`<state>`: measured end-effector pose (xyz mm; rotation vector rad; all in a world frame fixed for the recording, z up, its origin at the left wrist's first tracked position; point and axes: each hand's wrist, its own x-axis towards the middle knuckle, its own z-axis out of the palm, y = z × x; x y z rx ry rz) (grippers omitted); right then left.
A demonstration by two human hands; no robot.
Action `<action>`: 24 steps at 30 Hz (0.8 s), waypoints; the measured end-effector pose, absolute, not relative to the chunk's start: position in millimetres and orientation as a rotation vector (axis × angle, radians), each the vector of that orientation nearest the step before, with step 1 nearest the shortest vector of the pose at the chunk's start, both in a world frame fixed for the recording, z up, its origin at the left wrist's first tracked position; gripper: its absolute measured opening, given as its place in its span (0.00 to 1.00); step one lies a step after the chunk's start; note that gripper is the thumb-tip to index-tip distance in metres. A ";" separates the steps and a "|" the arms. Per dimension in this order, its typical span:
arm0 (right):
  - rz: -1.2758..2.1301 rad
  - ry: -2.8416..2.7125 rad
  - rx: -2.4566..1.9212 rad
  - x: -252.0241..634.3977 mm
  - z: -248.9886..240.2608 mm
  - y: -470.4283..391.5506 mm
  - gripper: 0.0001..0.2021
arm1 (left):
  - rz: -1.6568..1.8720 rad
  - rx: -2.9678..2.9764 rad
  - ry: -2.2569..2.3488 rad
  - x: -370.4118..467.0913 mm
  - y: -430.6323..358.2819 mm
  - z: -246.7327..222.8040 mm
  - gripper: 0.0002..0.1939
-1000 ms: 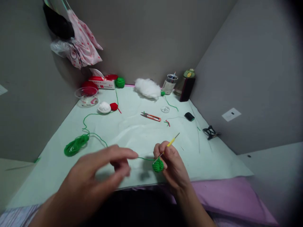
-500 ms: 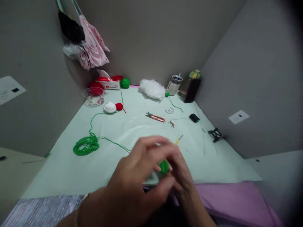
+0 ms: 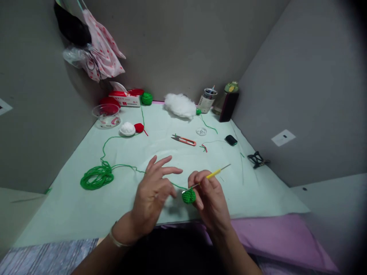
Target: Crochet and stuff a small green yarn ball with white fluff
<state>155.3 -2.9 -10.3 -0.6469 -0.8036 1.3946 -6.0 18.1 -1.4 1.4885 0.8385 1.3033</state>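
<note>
My right hand [image 3: 210,198] grips a crochet hook [image 3: 214,174] with a yellow handle, its metal tip pointing left into a small green crocheted piece [image 3: 189,196]. The piece hangs at the hook's end, against the right fingertips. To the left, my left hand [image 3: 155,191] is spread with its fingers apart, not gripping anything. Green yarn [image 3: 179,186] runs from the piece behind the left hand to a loose coil of green yarn [image 3: 96,177] on the table.
Orange-handled thread snips [image 3: 184,140] lie mid-table, with yarn scraps [image 3: 203,148] to their right. Behind are white stuffing [image 3: 180,106], a tin [image 3: 207,101], a bottle [image 3: 229,102], a clear tub [image 3: 106,116] and a tissue box [image 3: 129,100]. A black claw clip [image 3: 258,159] lies at right.
My left hand has drawn away leftwards from the right hand and its fingers have spread. The green piece and the hook now show plainly. The camera view has shifted slightly.
</note>
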 end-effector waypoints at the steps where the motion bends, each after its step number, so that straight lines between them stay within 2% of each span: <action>1: 1.346 -0.816 -0.665 155.7 -10.8 -2.6 0.10 | 1.219 1.539 0.864 -5.9 15.8 -4.2 0.13; 2: 1.290 -0.832 -0.690 155.8 -11.7 -2.3 0.09 | 1.140 1.508 0.885 -5.4 13.1 -6.3 0.09; 5: 1.143 -0.884 -0.778 153.9 -16.1 -2.2 0.08 | 0.979 1.178 0.893 -2.1 5.2 -7.7 0.19; 9: 1.108 -0.908 -0.801 150.9 -20.6 -2.6 0.07 | 0.983 0.964 0.872 1.0 1.1 -6.3 0.23; 24: 1.330 -0.867 -0.678 148.0 -18.4 -3.1 0.07 | 1.022 1.151 0.867 -9.9 0.5 -11.3 0.27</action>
